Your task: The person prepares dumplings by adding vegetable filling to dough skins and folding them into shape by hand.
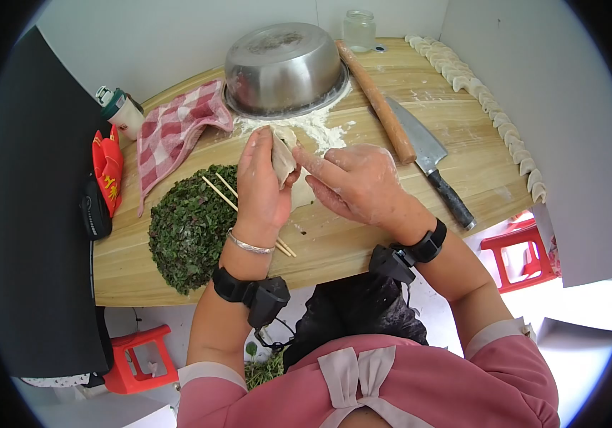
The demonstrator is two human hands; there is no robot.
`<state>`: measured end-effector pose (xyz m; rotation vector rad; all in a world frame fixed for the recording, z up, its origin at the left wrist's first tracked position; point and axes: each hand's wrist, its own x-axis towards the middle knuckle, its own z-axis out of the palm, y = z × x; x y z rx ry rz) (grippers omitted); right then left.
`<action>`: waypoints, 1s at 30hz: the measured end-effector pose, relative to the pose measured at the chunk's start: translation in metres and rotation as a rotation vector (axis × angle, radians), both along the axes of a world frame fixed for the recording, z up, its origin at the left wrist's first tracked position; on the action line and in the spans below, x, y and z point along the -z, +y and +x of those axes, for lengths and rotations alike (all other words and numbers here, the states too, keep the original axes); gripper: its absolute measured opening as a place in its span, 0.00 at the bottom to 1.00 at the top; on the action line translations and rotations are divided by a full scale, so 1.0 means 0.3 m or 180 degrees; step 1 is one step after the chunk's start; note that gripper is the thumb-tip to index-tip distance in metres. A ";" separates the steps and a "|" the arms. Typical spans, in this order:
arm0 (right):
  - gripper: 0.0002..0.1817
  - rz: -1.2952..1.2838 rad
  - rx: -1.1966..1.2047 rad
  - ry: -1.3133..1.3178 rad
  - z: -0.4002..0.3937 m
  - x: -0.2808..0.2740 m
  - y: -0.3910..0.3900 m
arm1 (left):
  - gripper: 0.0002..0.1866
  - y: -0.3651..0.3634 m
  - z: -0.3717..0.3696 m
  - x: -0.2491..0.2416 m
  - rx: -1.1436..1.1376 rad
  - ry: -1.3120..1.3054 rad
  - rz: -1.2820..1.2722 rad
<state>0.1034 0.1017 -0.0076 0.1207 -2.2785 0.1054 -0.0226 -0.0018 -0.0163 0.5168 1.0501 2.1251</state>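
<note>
Near the middle of the wooden table, my left hand (263, 182) is closed around a pale dough wrapper (283, 158), with a little dark filling showing near its top. The fingers of my right hand (352, 180) reach to the wrapper's right edge; the index finger points at it and the others are partly curled. Flour is on both hands. Below and left of my left hand lies a heap of chopped green leaves (190, 232), with a pair of chopsticks (220, 191) resting across it and passing under my left wrist.
An upturned steel basin (284, 68) stands in scattered flour (320, 128). To its right lie a rolling pin (377, 103) and a cleaver (427, 146). Folded dumplings (498, 118) line the right edge. At left are a checked cloth (181, 132), a bottle (122, 110) and a red packet (108, 167). A glass jar (359, 32) stands behind.
</note>
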 end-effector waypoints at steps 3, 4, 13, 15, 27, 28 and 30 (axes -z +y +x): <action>0.21 -0.0153 -0.0286 0.0182 -0.002 -0.002 0.006 | 0.09 -0.003 0.011 -0.010 0.0078 -0.0007 -0.0052; 0.16 -0.0978 -0.0274 0.0109 0.004 -0.013 0.001 | 0.09 -0.002 0.019 -0.018 0.0066 -0.0031 -0.0148; 0.10 -0.3612 -0.1001 -0.0254 -0.019 0.003 0.063 | 0.09 0.011 0.058 -0.007 0.1026 0.0604 -0.0401; 0.11 -0.3269 -0.0838 -0.0467 -0.022 -0.001 0.065 | 0.09 0.017 0.061 0.003 0.0997 0.0625 -0.0416; 0.11 -0.1859 -0.0156 -0.0120 -0.037 0.021 0.045 | 0.10 0.018 0.077 0.006 0.0820 0.0851 -0.0748; 0.11 -0.1861 -0.0156 -0.0120 -0.029 0.010 0.040 | 0.11 0.013 0.075 -0.002 0.0880 0.0821 -0.0869; 0.11 -0.2570 -0.0140 -0.0652 -0.004 -0.019 0.028 | 0.12 0.004 0.060 -0.011 0.1235 0.0854 -0.0841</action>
